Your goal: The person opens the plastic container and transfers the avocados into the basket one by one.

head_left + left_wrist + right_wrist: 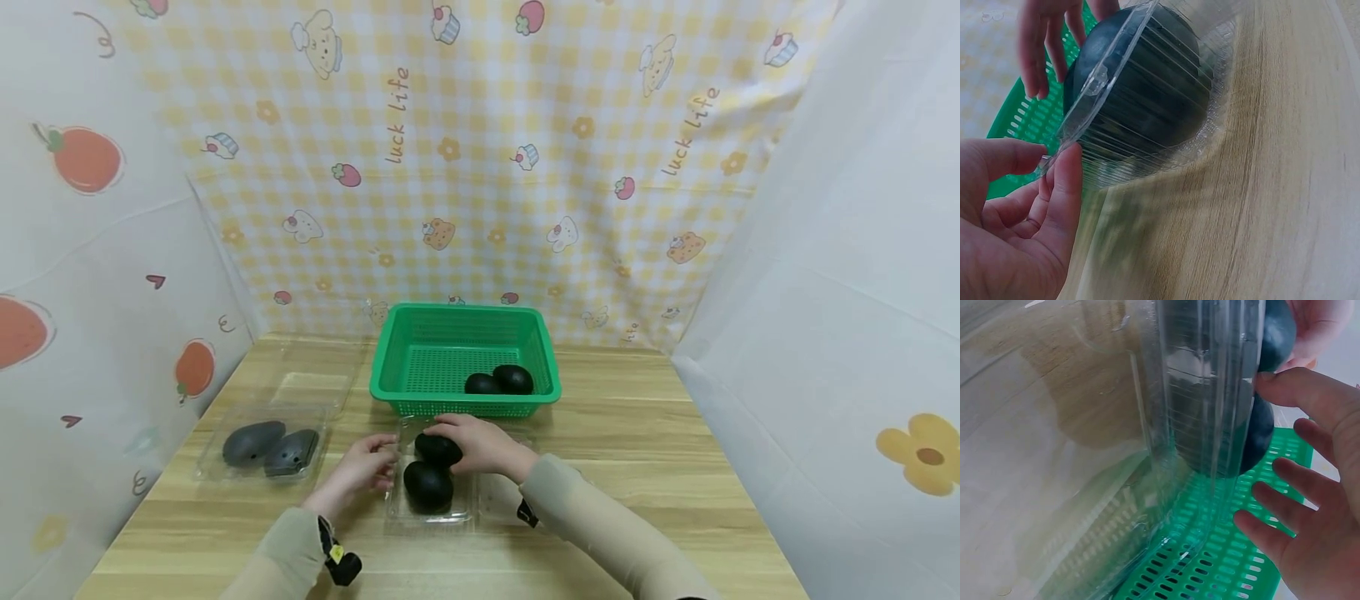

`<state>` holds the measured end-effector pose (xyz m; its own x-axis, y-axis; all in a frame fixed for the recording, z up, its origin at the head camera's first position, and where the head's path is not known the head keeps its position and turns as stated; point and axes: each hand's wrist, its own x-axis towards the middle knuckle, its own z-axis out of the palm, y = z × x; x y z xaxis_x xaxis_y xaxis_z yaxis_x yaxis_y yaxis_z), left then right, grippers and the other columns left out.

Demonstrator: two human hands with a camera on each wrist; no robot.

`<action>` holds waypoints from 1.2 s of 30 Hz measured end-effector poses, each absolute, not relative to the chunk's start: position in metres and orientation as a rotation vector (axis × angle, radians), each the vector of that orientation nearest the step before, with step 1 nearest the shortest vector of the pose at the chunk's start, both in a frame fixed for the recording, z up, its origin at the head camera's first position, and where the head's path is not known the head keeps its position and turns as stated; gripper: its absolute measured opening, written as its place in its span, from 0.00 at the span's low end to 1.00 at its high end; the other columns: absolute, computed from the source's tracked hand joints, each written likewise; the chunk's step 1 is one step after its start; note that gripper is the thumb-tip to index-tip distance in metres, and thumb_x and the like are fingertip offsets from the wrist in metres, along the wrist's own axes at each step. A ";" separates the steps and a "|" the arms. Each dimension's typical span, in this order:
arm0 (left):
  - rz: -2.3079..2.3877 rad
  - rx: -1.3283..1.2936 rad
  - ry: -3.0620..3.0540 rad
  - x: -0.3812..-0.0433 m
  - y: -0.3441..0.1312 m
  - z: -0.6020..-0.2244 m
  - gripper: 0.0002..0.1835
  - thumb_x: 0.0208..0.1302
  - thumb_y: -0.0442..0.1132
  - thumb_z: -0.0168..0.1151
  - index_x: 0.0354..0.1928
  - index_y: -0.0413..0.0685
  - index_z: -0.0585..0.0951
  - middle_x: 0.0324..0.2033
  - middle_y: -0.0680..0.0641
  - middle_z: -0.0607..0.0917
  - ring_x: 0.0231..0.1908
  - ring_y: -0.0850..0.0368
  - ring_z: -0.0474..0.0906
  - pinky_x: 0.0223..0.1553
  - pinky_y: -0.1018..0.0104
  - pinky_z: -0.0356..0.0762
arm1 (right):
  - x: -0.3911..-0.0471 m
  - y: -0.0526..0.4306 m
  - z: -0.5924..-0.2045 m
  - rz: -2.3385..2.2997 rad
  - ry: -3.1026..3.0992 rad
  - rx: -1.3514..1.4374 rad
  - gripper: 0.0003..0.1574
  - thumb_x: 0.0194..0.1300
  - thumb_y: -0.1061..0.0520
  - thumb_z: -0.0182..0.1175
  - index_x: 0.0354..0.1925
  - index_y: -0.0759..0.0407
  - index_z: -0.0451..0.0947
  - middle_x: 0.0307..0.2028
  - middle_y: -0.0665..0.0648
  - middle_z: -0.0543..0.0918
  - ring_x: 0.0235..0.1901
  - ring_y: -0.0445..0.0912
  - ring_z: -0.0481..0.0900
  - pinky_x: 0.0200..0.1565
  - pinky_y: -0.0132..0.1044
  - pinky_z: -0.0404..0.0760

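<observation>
A clear plastic hinged box stands in front of the basket, lid folded out to the right. Two smooth, dark, egg-shaped things lie in it: a far one and a near one. My left hand pinches the box's left rim between thumb and finger, plain in the left wrist view. At the far one is my right hand. In the right wrist view its fingers are spread and straight, with the thumb right at the dark surface by the rim.
Behind the box stands a green perforated basket with two dark egg-shaped things in its right front part. To the left another clear box holds two greyish oval things. A patterned cloth hangs behind the wooden table.
</observation>
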<state>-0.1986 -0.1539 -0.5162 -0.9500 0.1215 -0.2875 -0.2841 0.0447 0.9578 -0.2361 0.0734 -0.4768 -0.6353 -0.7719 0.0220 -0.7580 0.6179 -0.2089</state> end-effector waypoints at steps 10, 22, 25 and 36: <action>1.980 -0.167 2.048 -0.199 -0.153 -0.517 0.24 0.55 0.29 0.53 0.56 0.33 0.66 0.27 0.44 0.72 0.20 0.57 0.70 0.20 0.62 0.77 | -0.240 0.068 -0.482 -0.257 2.778 -1.299 0.43 0.45 0.51 0.66 0.60 0.39 0.62 0.61 0.52 0.61 0.57 0.46 0.62 0.48 0.37 0.72; 1.979 -0.177 2.049 -0.200 -0.152 -0.519 0.24 0.54 0.29 0.53 0.55 0.32 0.66 0.26 0.45 0.72 0.20 0.57 0.70 0.19 0.64 0.76 | -0.241 0.061 -0.483 -0.234 2.760 -1.294 0.43 0.44 0.52 0.67 0.60 0.40 0.63 0.60 0.51 0.62 0.57 0.46 0.63 0.46 0.35 0.73; 1.984 -0.171 2.044 -0.200 -0.152 -0.520 0.24 0.54 0.28 0.53 0.55 0.31 0.66 0.25 0.45 0.71 0.19 0.56 0.70 0.19 0.64 0.76 | -0.241 0.060 -0.484 -0.216 2.758 -1.295 0.43 0.45 0.52 0.67 0.60 0.39 0.63 0.60 0.51 0.62 0.56 0.46 0.63 0.45 0.36 0.74; 1.997 -0.154 2.032 -0.198 -0.152 -0.514 0.25 0.54 0.28 0.53 0.55 0.29 0.65 0.25 0.46 0.71 0.19 0.57 0.69 0.19 0.63 0.76 | -0.241 0.059 -0.491 -0.145 2.797 -1.335 0.43 0.44 0.50 0.67 0.60 0.40 0.63 0.60 0.51 0.62 0.56 0.47 0.63 0.47 0.37 0.73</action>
<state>-0.1980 -0.1522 -0.5135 -0.9529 0.1240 -0.2767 -0.2744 0.0351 0.9610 -0.2411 0.0585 -0.4907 -0.6292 -0.7772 0.0053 -0.7736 0.6255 -0.1009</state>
